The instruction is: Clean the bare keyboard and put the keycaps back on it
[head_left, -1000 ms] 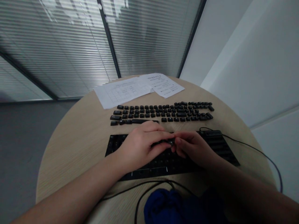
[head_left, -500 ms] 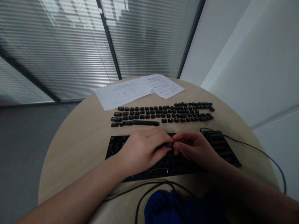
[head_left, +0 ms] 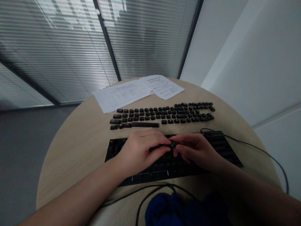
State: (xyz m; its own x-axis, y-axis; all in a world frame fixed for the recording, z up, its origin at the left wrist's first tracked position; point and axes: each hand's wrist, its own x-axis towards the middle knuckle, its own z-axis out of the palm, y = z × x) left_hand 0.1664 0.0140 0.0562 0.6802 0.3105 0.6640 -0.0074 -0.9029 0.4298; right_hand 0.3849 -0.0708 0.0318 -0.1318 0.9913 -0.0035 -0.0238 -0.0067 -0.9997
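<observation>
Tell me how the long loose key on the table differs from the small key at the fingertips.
The long key is a narrow bar; the small key is far shorter. The long key lies on the table, while the small key is at the fingertips of the left hand and right hand, over the keyboard. Both are black.

Keyboard (head_left: 172, 163) partly hidden under hands (head_left: 141, 149); blue cloth (head_left: 164, 209) cropped below; paper print (head_left: 125, 93) unreadable

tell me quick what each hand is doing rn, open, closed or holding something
Left hand: closed, fingertips pinching a small black keycap.
Right hand: fingers curled at the same keycap; whether they grip it cannot be told.
</observation>
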